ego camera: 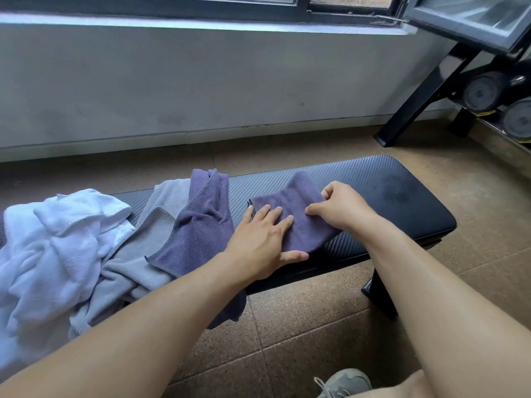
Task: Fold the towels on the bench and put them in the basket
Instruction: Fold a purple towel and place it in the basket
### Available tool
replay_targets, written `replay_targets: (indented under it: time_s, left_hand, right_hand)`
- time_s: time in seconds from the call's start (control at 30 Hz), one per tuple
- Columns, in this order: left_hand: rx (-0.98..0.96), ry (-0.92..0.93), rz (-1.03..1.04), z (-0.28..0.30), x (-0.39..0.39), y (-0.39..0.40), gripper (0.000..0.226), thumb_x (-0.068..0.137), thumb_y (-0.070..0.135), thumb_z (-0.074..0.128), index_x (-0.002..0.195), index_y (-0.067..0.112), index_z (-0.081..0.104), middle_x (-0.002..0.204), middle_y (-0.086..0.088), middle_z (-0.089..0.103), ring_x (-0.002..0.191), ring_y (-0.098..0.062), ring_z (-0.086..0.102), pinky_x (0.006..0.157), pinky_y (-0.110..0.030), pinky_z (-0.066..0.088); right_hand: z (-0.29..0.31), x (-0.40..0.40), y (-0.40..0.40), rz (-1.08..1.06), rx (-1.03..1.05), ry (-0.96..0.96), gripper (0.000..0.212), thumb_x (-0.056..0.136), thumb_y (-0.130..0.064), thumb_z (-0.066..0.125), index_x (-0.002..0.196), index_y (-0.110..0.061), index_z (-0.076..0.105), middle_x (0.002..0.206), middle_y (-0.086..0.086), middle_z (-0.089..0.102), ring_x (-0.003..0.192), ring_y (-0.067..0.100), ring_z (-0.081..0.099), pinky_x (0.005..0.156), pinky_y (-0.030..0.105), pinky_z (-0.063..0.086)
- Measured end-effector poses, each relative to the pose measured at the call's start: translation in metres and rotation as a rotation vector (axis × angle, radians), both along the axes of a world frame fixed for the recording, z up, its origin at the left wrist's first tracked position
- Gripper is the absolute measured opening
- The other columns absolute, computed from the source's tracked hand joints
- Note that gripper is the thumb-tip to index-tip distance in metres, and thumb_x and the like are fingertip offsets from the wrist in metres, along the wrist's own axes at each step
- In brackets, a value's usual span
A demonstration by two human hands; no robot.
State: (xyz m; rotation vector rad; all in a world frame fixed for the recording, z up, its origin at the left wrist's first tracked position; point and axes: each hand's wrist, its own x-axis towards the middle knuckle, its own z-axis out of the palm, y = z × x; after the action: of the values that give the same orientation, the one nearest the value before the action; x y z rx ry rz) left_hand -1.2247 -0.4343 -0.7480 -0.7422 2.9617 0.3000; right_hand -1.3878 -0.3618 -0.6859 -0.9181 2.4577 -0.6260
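A small folded purple towel [293, 201] lies on the black padded bench [396, 196]. My left hand [258, 239] presses flat on its left half with straight fingers. My right hand [339, 208] rests on its right edge with curled fingers that seem to pinch the cloth. Left of them lies a loose purple towel [201, 222], partly hanging off the bench's front. Beside it is a grey towel [161, 225], and a crumpled white towel [57, 248] covers the bench's left end. No basket is in view.
A grey wall [201, 81] with a window sill runs behind the bench. A black weight rack [431, 90] with dumbbells [482, 93] stands at the back right. Brown tiled floor [287, 326] lies in front, with my shoe [344, 383] at the bottom.
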Motion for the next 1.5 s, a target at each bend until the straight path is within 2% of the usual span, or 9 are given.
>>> replay_targets:
  time_s: [0.2, 0.3, 0.47, 0.6, 0.87, 1.1, 1.23, 1.33, 1.5]
  left_hand:
    - [0.119, 0.033, 0.009, 0.010, 0.001, -0.003, 0.080, 0.090, 0.077, 0.042, 0.153, 0.029, 0.037, 0.162, -0.001, 0.033, 0.153, -0.023, 0.020, 0.124, -0.056, 0.002]
    - [0.276, 0.237, 0.124, 0.023, 0.004, -0.026, 0.038, 0.093, 0.058, 0.057, 0.122, 0.034, 0.061, 0.117, 0.008, 0.068, 0.122, -0.020, 0.057, 0.116, -0.049, 0.027]
    - [0.637, 0.477, 0.478, 0.032, 0.014, -0.062, 0.059, 0.093, 0.023, 0.059, 0.150, 0.021, 0.044, 0.115, -0.001, 0.075, 0.111, -0.019, 0.068, 0.103, -0.039, 0.049]
    - [0.898, 0.605, 0.629, 0.026, 0.013, -0.067, 0.070, 0.089, 0.050, 0.058, 0.150, 0.019, 0.044, 0.110, -0.008, 0.074, 0.099, -0.020, 0.073, 0.103, -0.042, 0.052]
    - [0.650, 0.587, 0.680, 0.019, 0.014, -0.068, 0.058, 0.089, 0.032, 0.074, 0.142, 0.023, 0.051, 0.090, 0.011, 0.061, 0.101, -0.021, 0.065, 0.096, -0.043, 0.054]
    - [0.502, 0.587, 0.587, 0.012, 0.011, -0.063, 0.036, 0.093, 0.014, 0.063, 0.129, 0.019, 0.063, 0.127, -0.003, 0.067, 0.117, -0.017, 0.061, 0.103, -0.032, 0.047]
    - [0.409, 0.516, 0.487, 0.020, 0.013, -0.064, 0.053, 0.090, 0.003, 0.055, 0.140, 0.023, 0.055, 0.141, 0.002, 0.058, 0.130, -0.015, 0.053, 0.106, -0.024, 0.039]
    - [0.447, 0.408, 0.326, 0.031, 0.019, -0.065, 0.083, 0.081, -0.008, 0.053, 0.155, 0.026, 0.037, 0.145, 0.005, 0.050, 0.123, -0.020, 0.054, 0.087, -0.004, 0.041]
    - [0.414, 0.309, 0.027, 0.031, 0.030, -0.060, 0.081, 0.071, 0.013, 0.086, 0.144, 0.028, 0.052, 0.142, 0.008, 0.054, 0.143, -0.009, 0.035, 0.117, -0.027, 0.029]
  right_hand:
    - [0.011, 0.024, 0.000, 0.147, 0.068, 0.040, 0.040, 0.075, -0.022, 0.082, 0.100, -0.021, 0.050, 0.095, 0.000, 0.062, 0.084, 0.017, 0.060, 0.068, 0.035, 0.052]
    - [0.016, 0.042, 0.000, 0.202, 0.064, 0.113, 0.034, 0.078, -0.024, 0.075, 0.099, -0.023, 0.047, 0.096, 0.000, 0.061, 0.091, 0.023, 0.062, 0.081, 0.046, 0.056]
    - [0.018, 0.064, 0.003, 0.327, 0.093, 0.159, 0.034, 0.081, -0.029, 0.073, 0.104, -0.027, 0.048, 0.108, -0.005, 0.060, 0.099, 0.019, 0.059, 0.079, 0.039, 0.049]
    - [0.017, 0.075, 0.005, 0.407, 0.114, 0.157, 0.052, 0.078, -0.049, 0.080, 0.123, -0.033, 0.059, 0.125, -0.005, 0.057, 0.116, 0.018, 0.057, 0.097, 0.038, 0.048]
    - [0.013, 0.078, 0.003, 0.425, 0.044, 0.057, 0.023, 0.095, -0.029, 0.069, 0.117, -0.030, 0.075, 0.112, -0.006, 0.072, 0.109, 0.014, 0.065, 0.083, 0.021, 0.040]
    - [0.001, 0.065, -0.001, 0.273, 0.251, -0.009, 0.064, 0.077, -0.058, 0.079, 0.121, -0.016, 0.064, 0.112, 0.004, 0.072, 0.089, 0.019, 0.069, 0.081, 0.033, 0.054]
    - [-0.009, 0.060, -0.003, 0.229, 0.178, -0.189, 0.050, 0.069, -0.048, 0.083, 0.091, -0.005, 0.072, 0.071, 0.002, 0.066, 0.063, 0.018, 0.059, 0.057, 0.031, 0.048]
    - [-0.002, 0.046, 0.000, 0.248, 0.093, -0.113, 0.036, 0.066, -0.032, 0.083, 0.090, -0.012, 0.064, 0.078, -0.002, 0.064, 0.071, 0.017, 0.059, 0.061, 0.031, 0.044]
    - [0.010, 0.018, 0.014, 0.417, 0.035, 0.037, 0.032, 0.071, -0.016, 0.076, 0.093, -0.024, 0.054, 0.088, -0.008, 0.061, 0.078, 0.010, 0.055, 0.060, 0.025, 0.042]
